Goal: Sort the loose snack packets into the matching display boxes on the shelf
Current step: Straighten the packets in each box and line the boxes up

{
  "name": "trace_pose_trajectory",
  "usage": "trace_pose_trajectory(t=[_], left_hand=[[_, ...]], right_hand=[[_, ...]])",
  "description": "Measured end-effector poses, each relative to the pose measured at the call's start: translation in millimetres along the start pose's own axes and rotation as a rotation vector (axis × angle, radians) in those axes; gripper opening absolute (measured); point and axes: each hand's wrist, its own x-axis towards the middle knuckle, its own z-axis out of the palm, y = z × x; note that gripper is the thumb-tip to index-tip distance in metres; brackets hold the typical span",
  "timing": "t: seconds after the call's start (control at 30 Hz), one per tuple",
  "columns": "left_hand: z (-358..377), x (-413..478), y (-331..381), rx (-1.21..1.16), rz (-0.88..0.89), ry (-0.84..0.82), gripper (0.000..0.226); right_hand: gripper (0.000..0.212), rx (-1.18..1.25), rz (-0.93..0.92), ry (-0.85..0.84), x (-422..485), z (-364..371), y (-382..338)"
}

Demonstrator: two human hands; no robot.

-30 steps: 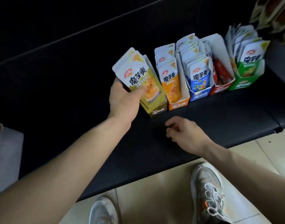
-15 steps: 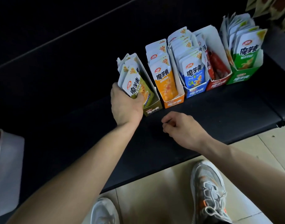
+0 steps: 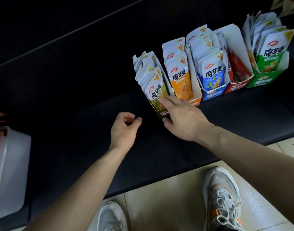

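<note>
Standing in grey sneakers. Hovering above black shelf with left hand, grip loosely curled, holding nothing. Pressing front olive packet, standing in olive box, with right hand, grip apart, fingers straight, thumb at box base. Showing beyond, rightward: orange box, blue box, red box, green box.

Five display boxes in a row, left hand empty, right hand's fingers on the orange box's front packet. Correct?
Wrong box. In the head view the right hand touches the front packet of the olive box, leftmost in the row, not the orange box beside it. The five display boxes and the empty left hand are right.
</note>
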Motion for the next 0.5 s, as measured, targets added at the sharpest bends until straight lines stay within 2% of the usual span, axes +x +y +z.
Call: trace_pose_trajectory(t=[0.1, 0.23, 0.4, 0.43, 0.5], left_hand=[[-3.8, -2.6, -5.8, -0.014, 0.028, -0.088, 0.027], [-11.5, -15.3, -11.9, -0.099, 0.069, -0.223, 0.036], [-23.1, -34.5, -27.3, -0.218, 0.116, -0.325, 0.053], [-24.7, -37.8, -30.5, -0.222, 0.121, -0.339, 0.055], [-26.5, -43.1, -36.1, -0.214, 0.131, -0.351, 0.057]], right_hand=[[0.061, -0.142, -0.030, -0.089, -3.0, 14.4, -4.1], [0.049, -0.055, -0.039, -0.069, -26.5, 22.7, -13.9], [0.032, 0.073, -0.116, -0.224, -54.1, 13.0, -34.9], [0.025, 0.084, -0.120, -0.198, -54.3, 6.2, -38.1], [0.019, 0.126, -0.117, 0.037, -48.0, -11.0, -42.5]])
